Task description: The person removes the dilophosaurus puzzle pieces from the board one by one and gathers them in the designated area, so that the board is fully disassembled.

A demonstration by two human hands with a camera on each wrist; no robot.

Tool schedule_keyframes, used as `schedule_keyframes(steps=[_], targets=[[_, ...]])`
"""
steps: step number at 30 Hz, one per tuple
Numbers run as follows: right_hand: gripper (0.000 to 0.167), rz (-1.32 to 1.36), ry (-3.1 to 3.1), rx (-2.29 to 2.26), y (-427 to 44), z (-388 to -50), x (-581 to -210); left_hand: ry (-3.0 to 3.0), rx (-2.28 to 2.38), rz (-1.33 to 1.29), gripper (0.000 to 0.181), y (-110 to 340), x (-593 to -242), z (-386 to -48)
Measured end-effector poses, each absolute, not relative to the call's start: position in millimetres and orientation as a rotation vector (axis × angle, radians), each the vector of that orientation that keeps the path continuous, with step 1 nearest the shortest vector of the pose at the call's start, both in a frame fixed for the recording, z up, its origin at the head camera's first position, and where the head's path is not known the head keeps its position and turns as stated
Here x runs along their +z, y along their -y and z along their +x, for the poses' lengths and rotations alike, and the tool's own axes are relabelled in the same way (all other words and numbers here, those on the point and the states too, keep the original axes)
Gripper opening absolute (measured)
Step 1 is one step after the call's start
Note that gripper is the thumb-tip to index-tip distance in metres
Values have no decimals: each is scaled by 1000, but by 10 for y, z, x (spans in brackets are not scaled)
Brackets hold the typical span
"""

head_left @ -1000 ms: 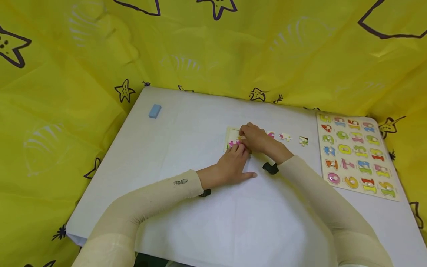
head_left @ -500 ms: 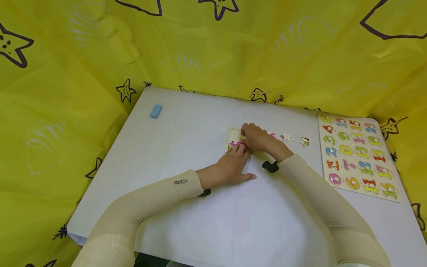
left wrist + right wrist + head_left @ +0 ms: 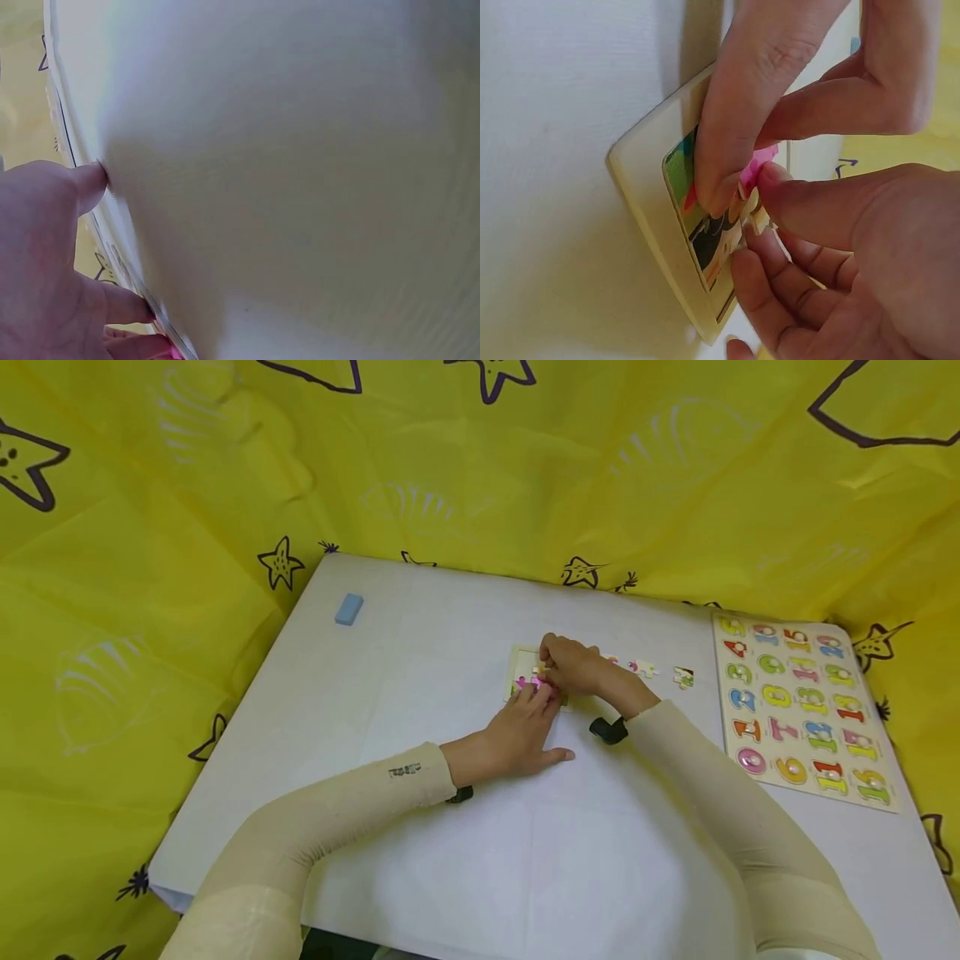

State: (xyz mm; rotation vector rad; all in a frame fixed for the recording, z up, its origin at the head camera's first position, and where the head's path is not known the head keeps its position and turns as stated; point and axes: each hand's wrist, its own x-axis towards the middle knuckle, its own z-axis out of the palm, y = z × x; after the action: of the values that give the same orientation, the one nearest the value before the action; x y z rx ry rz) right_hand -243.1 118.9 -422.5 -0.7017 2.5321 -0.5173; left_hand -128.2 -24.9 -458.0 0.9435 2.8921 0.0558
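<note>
A small jigsaw puzzle tray (image 3: 513,672) lies on the white table, partly filled with pink, green and dark pieces. My left hand (image 3: 521,735) rests on it from the near side, its fingertips pressing the fitted pieces and its thumb stretched out on the table. From the right, my right hand (image 3: 576,670) reaches over the tray. Seen from the right wrist, its thumb and forefinger pinch a puzzle piece (image 3: 754,202) at the edge of the fitted picture; the fingers hide much of that piece. The left wrist view shows mostly tabletop beside the left hand (image 3: 45,255).
Loose puzzle pieces (image 3: 642,668) lie in a row right of the tray, one partly behind the right hand. A wooden number board (image 3: 806,710) covers the table's right side. A blue block (image 3: 348,609) sits at the far left. Yellow curtain (image 3: 480,485) hangs behind.
The right hand has shifted very slightly over the tray, covering more of the nearest loose piece. The left hand stays in place on the tray.
</note>
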Motion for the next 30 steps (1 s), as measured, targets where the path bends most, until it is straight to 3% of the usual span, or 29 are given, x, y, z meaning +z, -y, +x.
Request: schedule_keyframes(steps=[10, 17, 30], targets=[[23, -709, -2524, -551, -1209, -2465, -4229, -2900, 31, 937, 95, 236, -4594, -1291], [12, -783, -2489, -702, -1319, -2475, -4147, -2899, 80, 933, 91, 234, -4585, -1288], [23, -712, -2503, -819, -1820, -2543, -3840, -2895, 71, 938, 91, 245, -4562, -1286]])
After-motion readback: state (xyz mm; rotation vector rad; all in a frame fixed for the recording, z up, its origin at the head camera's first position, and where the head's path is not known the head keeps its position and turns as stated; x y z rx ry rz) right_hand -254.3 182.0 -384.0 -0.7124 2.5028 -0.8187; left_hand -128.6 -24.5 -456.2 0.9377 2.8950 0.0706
